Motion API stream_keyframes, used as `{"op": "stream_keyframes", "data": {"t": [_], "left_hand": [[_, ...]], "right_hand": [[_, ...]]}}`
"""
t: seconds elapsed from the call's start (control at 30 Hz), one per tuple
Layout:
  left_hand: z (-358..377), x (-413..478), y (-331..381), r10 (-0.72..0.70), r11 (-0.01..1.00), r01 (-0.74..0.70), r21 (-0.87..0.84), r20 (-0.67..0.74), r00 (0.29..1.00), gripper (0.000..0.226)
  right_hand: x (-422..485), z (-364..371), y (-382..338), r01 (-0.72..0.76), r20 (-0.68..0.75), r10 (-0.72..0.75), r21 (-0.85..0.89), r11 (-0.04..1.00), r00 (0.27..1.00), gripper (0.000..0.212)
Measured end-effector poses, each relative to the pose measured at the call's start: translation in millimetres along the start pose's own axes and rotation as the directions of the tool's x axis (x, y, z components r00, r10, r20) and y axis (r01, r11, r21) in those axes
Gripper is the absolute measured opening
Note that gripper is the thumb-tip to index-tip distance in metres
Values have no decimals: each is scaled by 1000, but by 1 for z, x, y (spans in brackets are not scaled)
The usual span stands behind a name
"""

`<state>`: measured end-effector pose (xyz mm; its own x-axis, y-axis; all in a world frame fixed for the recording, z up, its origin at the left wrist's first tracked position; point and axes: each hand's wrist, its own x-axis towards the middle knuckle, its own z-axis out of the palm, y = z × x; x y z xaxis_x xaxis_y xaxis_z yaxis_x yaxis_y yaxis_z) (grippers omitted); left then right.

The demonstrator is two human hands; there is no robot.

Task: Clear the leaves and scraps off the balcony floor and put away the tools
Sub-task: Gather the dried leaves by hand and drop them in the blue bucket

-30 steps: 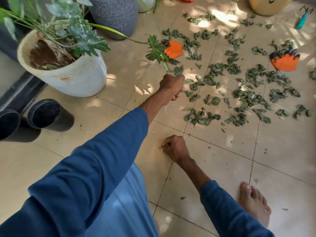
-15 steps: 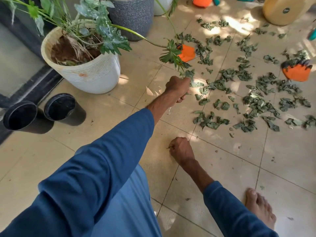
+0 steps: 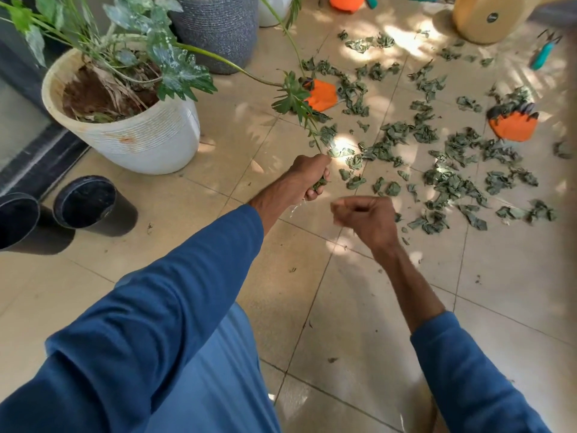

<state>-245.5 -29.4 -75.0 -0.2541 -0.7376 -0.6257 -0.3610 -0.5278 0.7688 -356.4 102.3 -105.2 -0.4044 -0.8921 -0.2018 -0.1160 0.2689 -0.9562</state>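
**While reaching over the balcony floor (image 3: 218, 276): one fist of leaves, one fist blurred**

While stretched out ahead, grips a crumpled bunch of leaves (image 3: 320, 184) in the left hand (image 3: 307, 179), fingers curled tight round it, with a few green tips poking out below the fist. Holds the right hand (image 3: 370, 218) just beside the left and nearer the body, raised off the tiles, fingers curled in. Smeared by motion, so cannot tell whether anything is pinched inside; perhaps a small scrap.

Beyond both hands and off to their right: scattered leaves (image 3: 452, 182) lying thick across several tiles, the nearest just past the left hand's knuckles. Among the litter, an orange glove (image 3: 323, 95) straight ahead of the left hand, partly hidden behind a drooping plant frond (image 3: 293, 100). Well to the right of the right hand, a second orange glove (image 3: 513, 128) with dark fingertips, leaves heaped against it. Farther out past that glove, a teal-handled tool (image 3: 544, 56) lying on the floor, well apart from both hands.

Left of the left hand, a white pot (image 3: 140, 142) holding soil and stems, with a grey woven pot (image 3: 218, 32) behind it. Nearer the left blue sleeve (image 3: 156, 307), two black pots (image 3: 93, 203) standing side by side on the tiles.
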Motion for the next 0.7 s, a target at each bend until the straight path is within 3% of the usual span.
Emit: {"op": "stream_keyframes", "data": {"t": [0.1,0.23,0.33,0.43,0.6,0.7], "left_hand": [[11,-3,-3,-52,999,53,-2,67,996,29],[26,-5,-3,-136,989,148,-27,257,957,34],[35,-2,-4,-180,973,210,-93,257,949,35],[46,-3,-7,-182,964,217,-153,209,961,34],[64,1,-5,-161,964,167,-205,44,986,23],[71,5,0,-134,973,127,-194,-21,991,18]], "right_hand": [[6,-10,-31,119,-4,-119,-13,993,993,15],[18,-7,-38,246,-45,-263,-232,941,964,17],[22,-5,-35,318,-45,-374,-440,840,926,17],[20,-2,-35,343,-15,-409,-517,785,913,23],[17,-18,-39,363,85,-369,-477,801,926,35],[17,-50,-32,199,23,-198,-141,970,980,35]]}}
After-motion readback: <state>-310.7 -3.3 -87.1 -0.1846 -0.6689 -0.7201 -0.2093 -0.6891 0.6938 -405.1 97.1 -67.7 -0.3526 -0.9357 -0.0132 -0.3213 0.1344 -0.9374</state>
